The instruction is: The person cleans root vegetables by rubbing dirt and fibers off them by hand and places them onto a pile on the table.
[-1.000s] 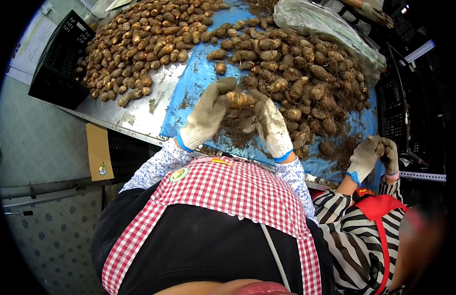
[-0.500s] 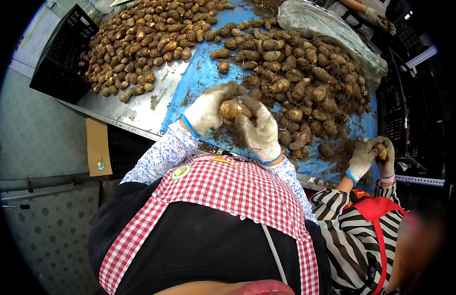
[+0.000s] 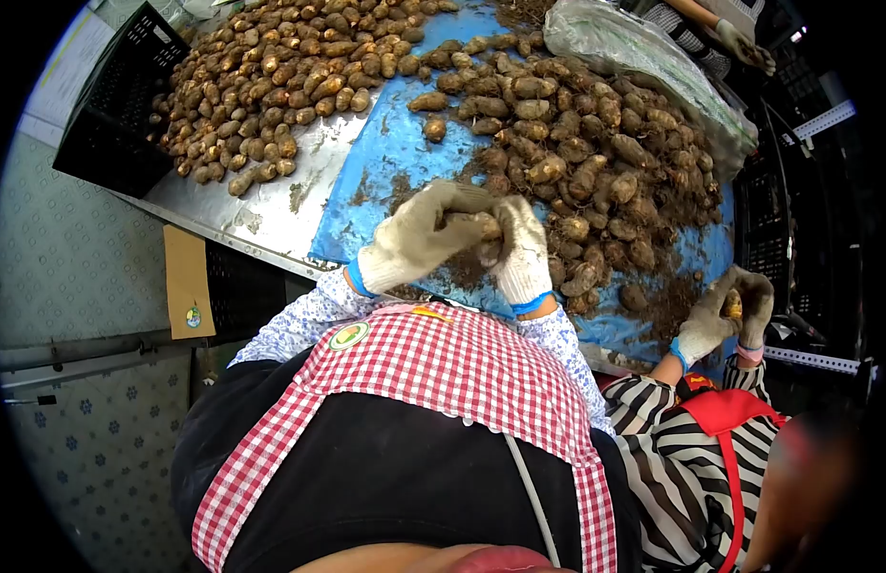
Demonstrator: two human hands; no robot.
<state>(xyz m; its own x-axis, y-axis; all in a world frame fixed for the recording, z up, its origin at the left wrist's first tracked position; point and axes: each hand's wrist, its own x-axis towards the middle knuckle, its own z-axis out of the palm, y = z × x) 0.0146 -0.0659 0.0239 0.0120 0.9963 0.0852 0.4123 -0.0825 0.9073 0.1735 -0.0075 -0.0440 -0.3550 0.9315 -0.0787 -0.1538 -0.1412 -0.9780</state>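
Observation:
Gloved in dirty white knit, my left hand [image 3: 414, 235] and my right hand [image 3: 521, 250] meet over the near edge of the blue sheet [image 3: 366, 181]. Between them they hold one small brown taro [image 3: 488, 229], mostly covered by the fingers. My left fingers curl over its far side while the right hand wraps it from the right. Just beyond lies a heap of rooty, soil-covered taros [image 3: 576, 143]. To the left, a second pile of cleaner taros [image 3: 280, 67] rests on bare metal.
A black crate [image 3: 118, 105] stands at the left table edge. Clear plastic sheeting [image 3: 643, 67] lies behind the rooty heap. At right, a co-worker's gloved hands [image 3: 725, 315] hold a taro. Another person's gloved hand [image 3: 744, 46] shows at top right. Dark crates [image 3: 772, 201] line the right side.
My hands have turned and closed further around the taro, now mostly hidden; before, it showed plainly between them. The co-worker's hands at right have shifted slightly around their taro.

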